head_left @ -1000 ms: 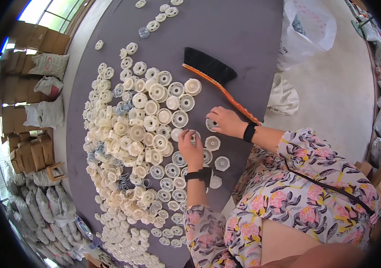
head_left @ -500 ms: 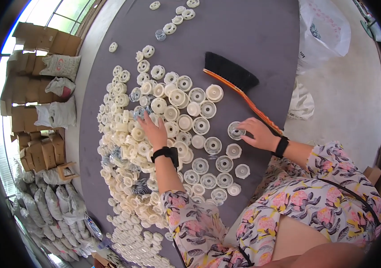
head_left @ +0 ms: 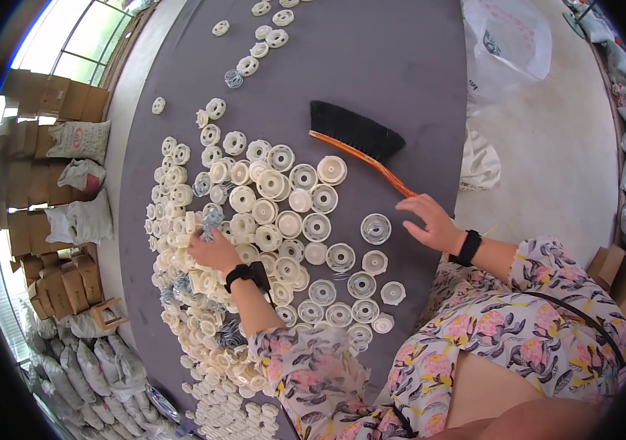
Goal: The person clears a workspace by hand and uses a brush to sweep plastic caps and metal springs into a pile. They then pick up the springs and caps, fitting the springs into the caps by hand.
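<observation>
Caps, cream plastic (head_left: 203, 227), sit heaped at nine o'clock under your left hand (head_left: 214, 251), fingers curled on one; light, rigid, slippery, so pinch rims. Your right hand (head_left: 434, 224) hovers open near a clear cap (head_left: 375, 229).

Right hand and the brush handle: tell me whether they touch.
Apart. The head view shows the right hand open, palm down on the grey table, with a strip of table between its fingers and the orange brush handle.

Left hand (head_left: 214, 251) stretched forward, fingers curled down, right hand (head_left: 430, 224) open, fingers spread, palm down
</observation>
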The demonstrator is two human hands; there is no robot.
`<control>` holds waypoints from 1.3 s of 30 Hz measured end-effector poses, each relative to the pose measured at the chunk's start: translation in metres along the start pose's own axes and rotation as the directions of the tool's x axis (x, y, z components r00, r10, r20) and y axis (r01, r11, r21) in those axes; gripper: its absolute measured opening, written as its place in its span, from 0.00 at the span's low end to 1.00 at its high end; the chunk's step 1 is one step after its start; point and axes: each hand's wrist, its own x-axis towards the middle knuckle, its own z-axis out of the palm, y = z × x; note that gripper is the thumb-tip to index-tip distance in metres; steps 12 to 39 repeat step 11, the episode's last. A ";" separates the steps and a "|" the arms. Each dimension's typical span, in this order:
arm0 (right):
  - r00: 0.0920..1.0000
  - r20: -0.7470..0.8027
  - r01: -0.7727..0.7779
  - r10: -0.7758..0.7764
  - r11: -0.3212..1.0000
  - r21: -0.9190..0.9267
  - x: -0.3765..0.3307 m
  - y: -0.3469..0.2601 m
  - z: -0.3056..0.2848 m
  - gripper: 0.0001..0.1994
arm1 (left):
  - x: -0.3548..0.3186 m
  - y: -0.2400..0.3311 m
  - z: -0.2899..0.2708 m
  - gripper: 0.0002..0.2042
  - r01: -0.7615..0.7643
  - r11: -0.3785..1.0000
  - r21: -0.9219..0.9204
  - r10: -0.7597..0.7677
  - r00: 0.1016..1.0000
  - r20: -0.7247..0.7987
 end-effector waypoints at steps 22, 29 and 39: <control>0.560 0.736 -0.786 0.381 -0.036 0.617 0.033 -0.067 0.072 0.35 | -0.185 0.116 -0.104 0.06 -0.052 0.677 -0.734 0.219 0.967 0.133; 0.560 0.736 -0.786 0.381 -0.036 0.617 0.033 -0.067 0.072 0.35 | -0.185 0.116 -0.104 0.06 -0.052 0.677 -0.734 0.219 0.967 0.133; 0.560 0.736 -0.786 0.381 -0.036 0.617 0.033 -0.067 0.072 0.35 | -0.185 0.116 -0.104 0.06 -0.052 0.677 -0.734 0.219 0.967 0.133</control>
